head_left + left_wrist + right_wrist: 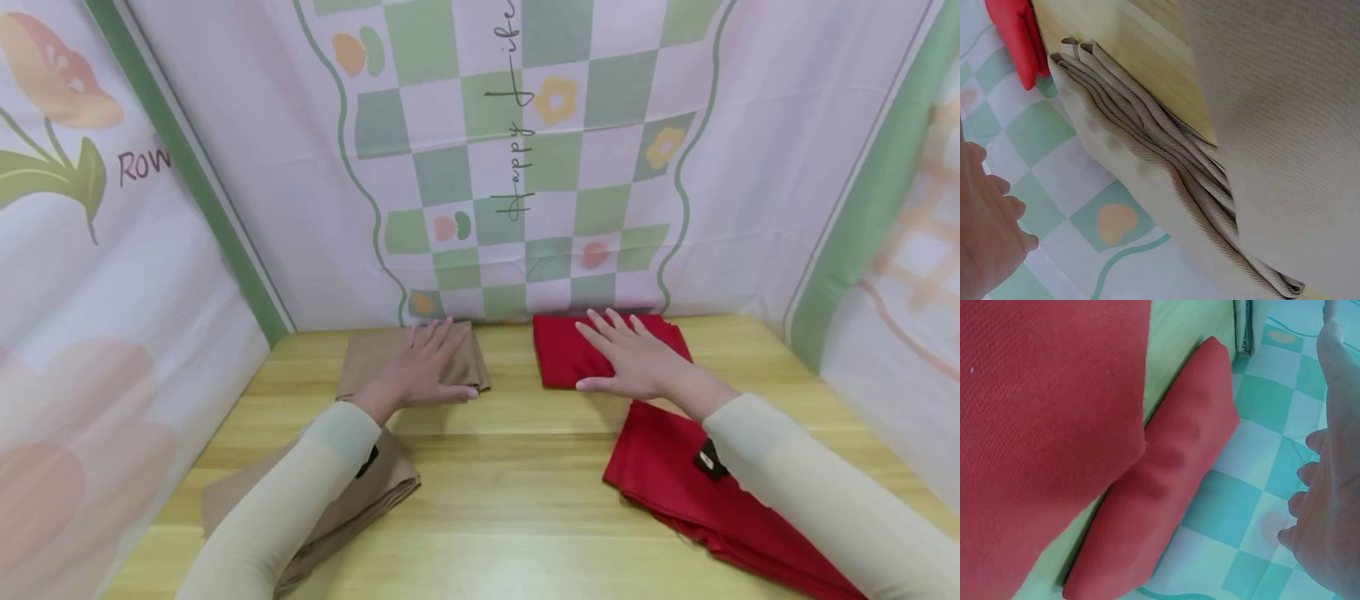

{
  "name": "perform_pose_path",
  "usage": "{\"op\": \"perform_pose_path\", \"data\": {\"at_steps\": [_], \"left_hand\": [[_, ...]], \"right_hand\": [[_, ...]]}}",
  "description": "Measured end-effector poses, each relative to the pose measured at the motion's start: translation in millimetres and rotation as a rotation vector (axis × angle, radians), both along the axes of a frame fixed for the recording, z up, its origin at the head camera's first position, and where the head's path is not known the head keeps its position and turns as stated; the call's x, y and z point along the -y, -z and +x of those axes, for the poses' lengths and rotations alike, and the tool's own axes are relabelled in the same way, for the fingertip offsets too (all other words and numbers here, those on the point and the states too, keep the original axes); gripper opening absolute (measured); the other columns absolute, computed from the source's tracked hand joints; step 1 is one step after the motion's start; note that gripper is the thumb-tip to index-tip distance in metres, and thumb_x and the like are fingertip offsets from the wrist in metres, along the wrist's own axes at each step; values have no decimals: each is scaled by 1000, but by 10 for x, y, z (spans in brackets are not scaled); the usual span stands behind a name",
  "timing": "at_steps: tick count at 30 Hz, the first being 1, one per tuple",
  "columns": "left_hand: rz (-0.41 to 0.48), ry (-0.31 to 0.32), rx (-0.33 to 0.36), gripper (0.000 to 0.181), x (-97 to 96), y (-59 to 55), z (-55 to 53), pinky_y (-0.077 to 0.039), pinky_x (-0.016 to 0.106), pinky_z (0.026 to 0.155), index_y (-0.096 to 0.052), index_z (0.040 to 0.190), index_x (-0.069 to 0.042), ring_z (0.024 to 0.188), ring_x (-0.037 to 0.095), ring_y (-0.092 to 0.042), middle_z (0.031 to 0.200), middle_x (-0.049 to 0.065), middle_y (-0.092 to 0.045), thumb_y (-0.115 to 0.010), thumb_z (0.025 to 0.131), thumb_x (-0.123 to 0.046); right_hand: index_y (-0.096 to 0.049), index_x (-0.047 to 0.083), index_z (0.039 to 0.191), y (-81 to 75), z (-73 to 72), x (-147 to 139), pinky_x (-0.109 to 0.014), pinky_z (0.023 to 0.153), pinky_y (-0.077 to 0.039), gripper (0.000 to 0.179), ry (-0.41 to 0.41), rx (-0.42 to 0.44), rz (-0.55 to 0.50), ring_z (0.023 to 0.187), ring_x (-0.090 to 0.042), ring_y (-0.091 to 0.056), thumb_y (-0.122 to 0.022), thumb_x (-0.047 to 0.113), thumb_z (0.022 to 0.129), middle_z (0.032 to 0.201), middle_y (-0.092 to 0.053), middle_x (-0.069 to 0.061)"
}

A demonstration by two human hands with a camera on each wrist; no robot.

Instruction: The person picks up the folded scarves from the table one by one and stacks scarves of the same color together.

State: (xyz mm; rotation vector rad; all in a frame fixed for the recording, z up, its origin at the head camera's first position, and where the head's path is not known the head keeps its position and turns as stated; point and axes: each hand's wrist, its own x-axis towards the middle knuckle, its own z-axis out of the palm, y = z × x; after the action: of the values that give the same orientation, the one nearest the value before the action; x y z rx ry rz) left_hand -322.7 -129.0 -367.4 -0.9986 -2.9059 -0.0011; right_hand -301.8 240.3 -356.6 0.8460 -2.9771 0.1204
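My left hand (420, 367), fingers straight and thumb spread, is held over a folded tan cloth (367, 354) at the back left of the table. In the left wrist view that cloth shows several stacked layers (1141, 137), with the hand (991, 231) apart from it. Over a folded red cloth (562, 362) at the back right is my right hand (637, 362), its fingers spread and holding nothing. A second tan cloth (382, 475) lies under my left forearm, and a second red cloth (675, 483), loosely folded, lies under my right forearm.
The cloths lie on a light wooden table (495, 500). A printed curtain with green checks (487, 158) hangs behind its back edge. More curtain panels stand close along the left side (97, 333) and the right side (892, 317). A dark wrist camera (708, 460) shows beneath the right cuff.
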Motion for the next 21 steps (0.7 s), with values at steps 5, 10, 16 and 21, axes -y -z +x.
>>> {"op": "perform_pose_path", "data": {"at_steps": [5, 10, 16, 21], "left_hand": [[-6, -1, -15, 104, -5, -16, -1, -1, 58, 112, 1, 157, -21, 146, 32, 1, 161, 14, 1, -37, 83, -83], [-10, -3, -9, 105, -14, -29, 13, -1, 56, 113, 1, 157, -21, 146, 31, 1, 161, 13, 2, -35, 82, -84], [-22, 11, -29, 105, -58, -45, 36, -6, 57, 113, -1, 157, -19, 146, 31, -2, 161, 13, 1, -38, 82, -82], [-16, 28, -41, 103, -114, -37, 36, -12, 56, 113, -6, 157, -18, 146, 32, -4, 161, 14, -1, -41, 83, -81]], "right_hand": [[-23, 7, 154, -49, 50, -21, -63, 110, -5, 103, -10, -13, -18, 142, -48, -8, -52, 75, 82, 157, -16, -23], [-25, 7, 154, -69, 102, -52, -65, 110, -6, 103, -9, -5, -17, 141, -49, -10, -53, 75, 82, 157, -17, -23], [-27, 7, 153, -54, 149, -102, -65, 109, -7, 103, -10, -3, -14, 141, -49, -11, -54, 75, 81, 157, -18, -23], [-30, 5, 152, -46, 188, -164, -66, 108, -9, 102, -13, -23, -35, 140, -50, -13, -53, 75, 81, 156, -20, -24]]}}
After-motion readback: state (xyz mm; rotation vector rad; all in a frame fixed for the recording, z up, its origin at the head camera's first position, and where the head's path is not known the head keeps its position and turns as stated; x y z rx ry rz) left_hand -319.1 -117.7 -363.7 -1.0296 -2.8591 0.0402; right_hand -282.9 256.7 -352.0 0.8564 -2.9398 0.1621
